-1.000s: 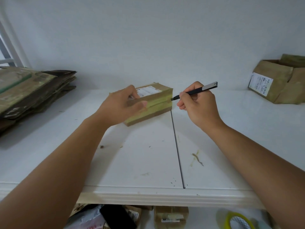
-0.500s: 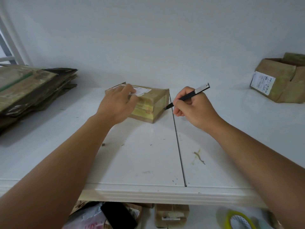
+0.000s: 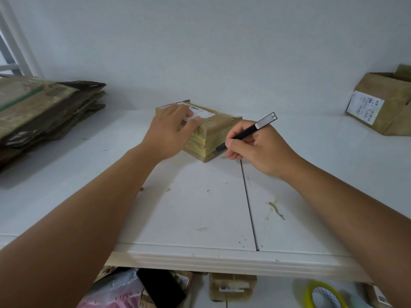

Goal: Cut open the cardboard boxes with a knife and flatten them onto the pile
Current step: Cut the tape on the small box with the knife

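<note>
Here, a small taped cardboard box (image 3: 206, 130) was seen lying flat on the white surface (image 3: 200, 207), out past both hands, with one corner turned toward the near edge. Its long side ran from the near right to the far left. The left hand (image 3: 171, 130) was laid on top of the box, fingers (image 3: 189, 112) spread and bent over the label to hold it down. The knife (image 3: 244, 133) was pinched like a pen in the right hand (image 3: 258, 147), between thumb and curled fingers. Its tip was touching the right side wall of the box, low down, just beside the near corner. So the cut could be pulled along that side, and the right hand was the one nearer to it.

Half a second earlier, the box had been turned less, and the tip had been at its right end. Now the box was turned more and the tip was set against the side. The pile (image 3: 44, 112) of flat boxes lay far left, well apart.
</note>
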